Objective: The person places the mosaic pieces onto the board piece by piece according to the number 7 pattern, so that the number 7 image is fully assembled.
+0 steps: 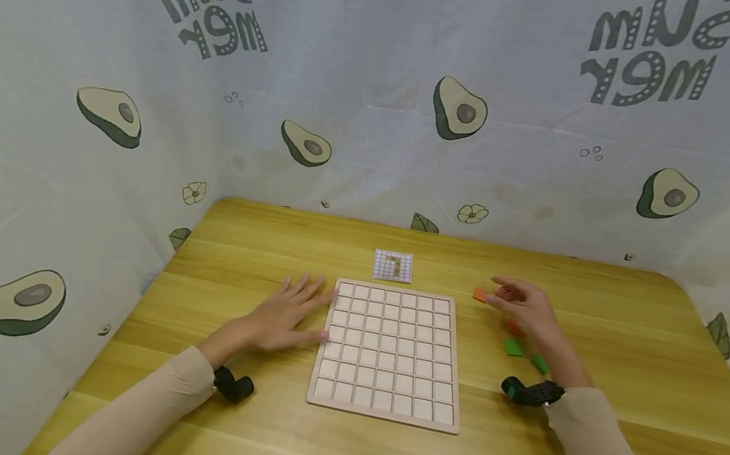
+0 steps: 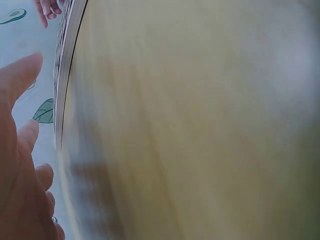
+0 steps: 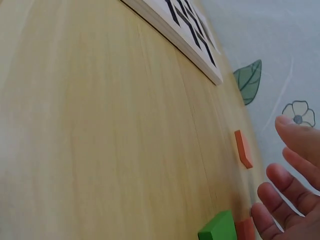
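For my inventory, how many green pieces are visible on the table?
2: one green piece right of the grid board, another green piece slightly farther right. The right hand may hide more.

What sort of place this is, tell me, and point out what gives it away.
Probably a makeshift indoor recording booth: an avocado-print cloth encloses a wood-grain table bearing a gridded wooden board, and the person wears a black wrist camera on each arm.

Four tiles (image 1: 513,348), one board (image 1: 396,353), one card (image 1: 392,266) show
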The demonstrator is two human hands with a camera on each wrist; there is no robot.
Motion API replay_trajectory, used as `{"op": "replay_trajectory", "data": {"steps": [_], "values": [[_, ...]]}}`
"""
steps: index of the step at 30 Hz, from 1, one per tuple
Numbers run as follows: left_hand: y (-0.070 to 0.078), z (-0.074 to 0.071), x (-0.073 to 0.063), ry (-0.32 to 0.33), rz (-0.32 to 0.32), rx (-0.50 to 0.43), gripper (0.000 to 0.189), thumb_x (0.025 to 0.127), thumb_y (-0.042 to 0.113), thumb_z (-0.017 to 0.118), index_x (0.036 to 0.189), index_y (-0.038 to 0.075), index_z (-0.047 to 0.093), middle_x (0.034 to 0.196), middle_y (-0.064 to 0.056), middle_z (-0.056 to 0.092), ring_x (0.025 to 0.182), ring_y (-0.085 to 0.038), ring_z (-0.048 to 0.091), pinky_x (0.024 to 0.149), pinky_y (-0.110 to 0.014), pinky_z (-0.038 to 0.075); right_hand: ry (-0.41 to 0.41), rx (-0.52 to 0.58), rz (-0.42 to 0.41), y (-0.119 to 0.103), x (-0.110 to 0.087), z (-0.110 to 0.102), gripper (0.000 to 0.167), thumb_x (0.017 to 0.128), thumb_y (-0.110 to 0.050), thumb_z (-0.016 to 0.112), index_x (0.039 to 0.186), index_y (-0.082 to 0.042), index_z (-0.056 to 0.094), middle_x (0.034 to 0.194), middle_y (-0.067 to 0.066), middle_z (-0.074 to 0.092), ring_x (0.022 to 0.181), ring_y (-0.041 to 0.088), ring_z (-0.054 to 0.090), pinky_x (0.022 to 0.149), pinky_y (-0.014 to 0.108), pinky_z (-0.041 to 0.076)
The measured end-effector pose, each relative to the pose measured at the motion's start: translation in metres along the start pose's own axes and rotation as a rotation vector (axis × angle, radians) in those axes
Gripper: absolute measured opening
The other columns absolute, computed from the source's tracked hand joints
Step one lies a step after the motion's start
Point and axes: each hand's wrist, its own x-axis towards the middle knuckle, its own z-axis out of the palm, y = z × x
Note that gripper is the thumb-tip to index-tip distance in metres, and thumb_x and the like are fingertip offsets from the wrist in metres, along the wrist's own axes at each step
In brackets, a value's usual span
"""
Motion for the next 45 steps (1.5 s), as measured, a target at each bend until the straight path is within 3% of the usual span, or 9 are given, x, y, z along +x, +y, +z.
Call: {"op": "replay_trajectory", "data": {"steps": [5,12,19,27,40,45], "values": [[0.001,0.002,0.001,-0.023,0.007,0.005,0.078,0.1,0.062,0.043,0.162,0.023,0.016,0.166,-0.014,0.005,0.151,-0.037,-0.002,0.118,-0.058,-0.002,0.006,0.028,0.031,0.003,0.004,0.005,0.055,0.096,-0.019,0.07,0.139,0.009,0.052,0.114,0.023,0.059,0.1,0.03,0.054,0.075,0.018,0.046],[0.001,0.003,0.001,-0.058,-0.003,-0.003,0.078,0.099,0.064,0.042,0.162,0.025,0.016,0.166,-0.012,0.003,0.151,-0.035,-0.003,0.118,-0.056,-0.003,-0.003,0.069,0.079,0.006,0.006,0.007,0.054,0.095,-0.019,0.072,0.137,0.01,0.054,0.11,0.02,0.061,0.09,0.02,0.055,0.07,0.017,0.048],[-0.001,0.006,0.001,-0.053,-0.002,-0.017,0.078,0.099,0.063,0.044,0.162,0.025,0.017,0.166,-0.012,0.003,0.151,-0.036,-0.002,0.118,-0.058,-0.002,-0.002,0.082,0.108,0.004,0.006,0.009,0.053,0.094,-0.018,0.072,0.136,0.01,0.055,0.11,0.02,0.06,0.088,0.02,0.052,0.069,0.018,0.047],[-0.005,0.009,0.001,-0.061,-0.016,-0.023,0.078,0.099,0.066,0.04,0.162,0.029,0.013,0.166,-0.008,-0.001,0.151,-0.033,-0.006,0.118,-0.055,-0.004,0.026,0.035,0.132,0.001,0.012,0.014,0.045,0.093,-0.011,0.072,0.129,0.012,0.059,0.099,0.014,0.059,0.086,0.022,0.049,0.064,0.02,0.044],[-0.007,0.013,0.002,-0.047,-0.01,-0.011,0.078,0.098,0.068,0.039,0.162,0.03,0.011,0.167,-0.006,-0.003,0.151,-0.032,-0.008,0.118,-0.054,-0.006,0.035,-0.024,0.133,0.004,0.018,0.016,0.039,0.093,-0.01,0.072,0.122,0.015,0.063,0.092,0.011,0.059,0.081,0.022,0.049,0.061,0.021,0.043],[-0.008,0.015,0.002,-0.029,-0.01,-0.004,0.079,0.098,0.068,0.039,0.162,0.03,0.012,0.167,-0.007,-0.002,0.151,-0.032,-0.007,0.118,-0.054,-0.005,0.021,-0.053,0.095,0.004,0.019,0.016,0.035,0.094,-0.008,0.071,0.119,0.016,0.063,0.091,0.012,0.058,0.08,0.023,0.047,0.061,0.022,0.041]]}}
